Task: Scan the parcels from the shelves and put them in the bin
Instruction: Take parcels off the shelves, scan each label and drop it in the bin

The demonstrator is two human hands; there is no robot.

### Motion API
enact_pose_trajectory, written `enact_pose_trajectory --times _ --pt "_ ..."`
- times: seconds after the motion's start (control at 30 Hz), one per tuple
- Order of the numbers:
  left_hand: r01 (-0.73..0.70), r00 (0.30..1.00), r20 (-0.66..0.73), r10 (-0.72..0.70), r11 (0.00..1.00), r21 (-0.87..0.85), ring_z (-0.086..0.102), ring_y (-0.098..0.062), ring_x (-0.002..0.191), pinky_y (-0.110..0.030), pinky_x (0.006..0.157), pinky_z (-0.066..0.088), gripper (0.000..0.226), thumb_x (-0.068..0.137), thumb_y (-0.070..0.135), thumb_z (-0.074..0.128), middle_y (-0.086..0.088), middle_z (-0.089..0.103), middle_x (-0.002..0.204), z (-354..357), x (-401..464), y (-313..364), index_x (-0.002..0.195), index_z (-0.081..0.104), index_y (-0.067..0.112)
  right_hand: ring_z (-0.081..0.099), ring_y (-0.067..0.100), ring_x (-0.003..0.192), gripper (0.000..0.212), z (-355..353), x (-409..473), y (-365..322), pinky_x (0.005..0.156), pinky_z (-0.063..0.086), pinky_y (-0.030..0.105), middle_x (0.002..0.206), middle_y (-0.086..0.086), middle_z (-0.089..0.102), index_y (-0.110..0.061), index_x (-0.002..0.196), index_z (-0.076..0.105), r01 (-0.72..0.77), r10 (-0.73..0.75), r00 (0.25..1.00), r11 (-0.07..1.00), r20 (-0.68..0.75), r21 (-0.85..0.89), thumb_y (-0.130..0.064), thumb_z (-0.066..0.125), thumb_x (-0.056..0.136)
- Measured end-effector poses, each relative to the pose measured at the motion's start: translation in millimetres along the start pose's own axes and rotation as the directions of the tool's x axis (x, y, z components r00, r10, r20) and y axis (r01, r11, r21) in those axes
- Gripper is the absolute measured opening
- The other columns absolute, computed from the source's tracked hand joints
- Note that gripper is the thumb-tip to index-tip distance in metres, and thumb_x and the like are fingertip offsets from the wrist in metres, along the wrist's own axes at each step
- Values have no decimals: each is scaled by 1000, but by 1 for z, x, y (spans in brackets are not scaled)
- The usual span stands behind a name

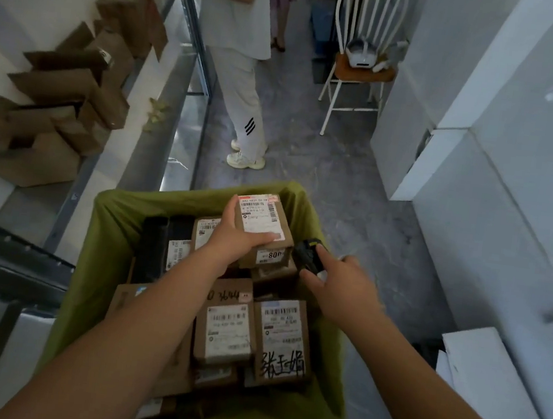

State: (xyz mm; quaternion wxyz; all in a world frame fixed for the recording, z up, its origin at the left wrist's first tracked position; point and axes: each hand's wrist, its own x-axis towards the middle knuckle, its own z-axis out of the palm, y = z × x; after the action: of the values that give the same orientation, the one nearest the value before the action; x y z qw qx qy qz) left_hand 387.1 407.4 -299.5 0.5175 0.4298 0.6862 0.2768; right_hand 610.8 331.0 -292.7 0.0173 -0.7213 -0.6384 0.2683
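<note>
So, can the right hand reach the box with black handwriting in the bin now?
Probably yes: the right hand hovers above the bin, the handwritten box lies uncovered on top, but it holds a scanner.

"80" on held parcel's (266, 228) side label; handwritten "张玉娟" on binned parcel (282, 342).

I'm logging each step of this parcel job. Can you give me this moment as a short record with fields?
left hand: grips a parcel above the bin, label up
right hand: holds a scanner beside that parcel
bin: green-lined, holding many labelled parcels
shelf: on the left, with open cardboard boxes
bystander: stands beyond the bin
chair: further back, with a white headset on its seat
</note>
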Motion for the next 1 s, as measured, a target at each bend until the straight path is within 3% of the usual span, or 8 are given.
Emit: enact_pose_trajectory --times 0.13,0.3,0.43,0.67,0.8,1.0 --pt "26 999 -35 -25 999 37 53 -26 135 -53 109 51 106 82 21 88 0 50 155 7 15 4 162 22 41 56 29 114 73 2 9 7 97 52 45 131 10 49 -41 162 22 -21 21 1000 1000 21 12 -69 45 98" --pt "-17 1000 -16 20 986 164 46 -26 142 -47 114 45 106 82 22 89 0 45 159 9 12 3 164 24 37 56 29 115 72 5 11 15 97 51 43 130 10 49 -41 161 25 -36 34 999 998 40 46 -68 47 98" --pt "-69 996 -31 82 950 304 49 -25 139 -40 108 48 92 87 31 85 -1 46 158 5 3 1 162 31 32 54 28 116 72 5 7 12 97 51 43 129 8 48 -42 161 24 -29 28 999 998 26 50 -68 47 98" --pt "-196 964 -33 262 794 576 41 -21 144 -44 113 41 77 90 42 77 0 42 158 -9 -32 -10 156 39 35 54 27 117 74 8 0 -3 97 52 45 130 7 48 -44 161 19 7 -7 1000 1000 7 24 -70 45 97" --pt "-164 949 -80 304 696 699 34 -24 149 -49 119 39 84 88 53 75 0 36 163 -23 -58 -24 160 34 35 54 28 120 74 15 -12 -20 99 53 47 136 8 46 -46 161 18 45 -45 999 999 17 29 -70 46 97" --pt "-109 938 -101 331 561 820 12 -28 159 -55 128 16 85 92 66 62 -1 24 170 -66 -106 -54 162 23 38 54 30 120 73 32 -53 -58 99 52 48 141 10 46 -45 162 17 120 -120 993 993 20 6 -70 44 98"
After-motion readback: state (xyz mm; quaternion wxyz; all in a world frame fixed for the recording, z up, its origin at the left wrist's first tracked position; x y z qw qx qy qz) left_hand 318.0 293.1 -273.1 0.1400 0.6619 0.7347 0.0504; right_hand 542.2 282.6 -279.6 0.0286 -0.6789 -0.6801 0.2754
